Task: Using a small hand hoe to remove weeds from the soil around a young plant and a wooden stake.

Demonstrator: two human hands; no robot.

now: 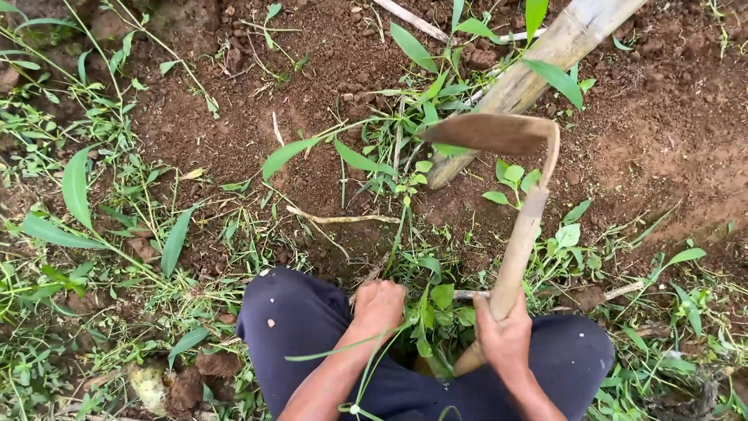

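A short hoe [510, 210] with a curved rusty blade is held raised over weedy soil [234, 117], seen from above.

The wooden handle is gripped by the right hand [505, 335]; the left hand [379, 306] is closed round a tuft of green weeds [432, 312] between the dark-trousered knees [296, 320]. A downward chop could likely catch the left hand or a knee, both near. Open soil lies ahead; a bamboo pole [538, 66] crowds the blade's far side.

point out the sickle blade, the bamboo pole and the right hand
sickle blade [489, 132], head view, middle of the curved rusty blade
bamboo pole [545, 58], head view, bare pale shaft lying on the soil
right hand [502, 335], head view, back of the hand gripping the wooden handle
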